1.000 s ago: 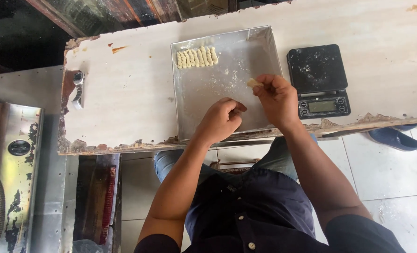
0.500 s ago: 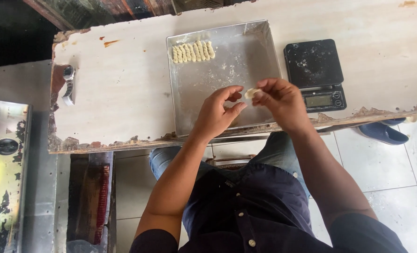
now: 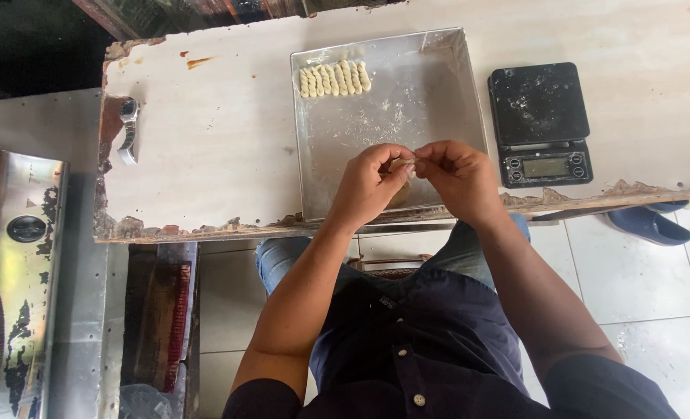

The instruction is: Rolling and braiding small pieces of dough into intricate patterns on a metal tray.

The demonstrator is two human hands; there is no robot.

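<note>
- We see the left hand and the right hand brought together over the near part of the metal tray, knuckles up, forearms running back toward the body in a V.
- Both hands are curled nearly closed, thumb and fingertips pinched onto one small piece of dough that they share between them.
- The piece of dough sits right in the gap where the two hands meet, above the tray floor and close to its near rim; only a pale sliver shows between the fingertips.
- Its long axis seems to run left to right, from one hand to the other; we cannot tell its full length or which end is which, since the fingers cover most of it.
- At the tray's far left corner lies a row of twisted dough sticks, packed side by side, each stick pointing away from us, well apart from the hands.
- The tray floor is dusted with flour.
- Just right of the tray stands a black kitchen scale on the worn white table.
- A wristwatch lies near the table's left edge.
</note>
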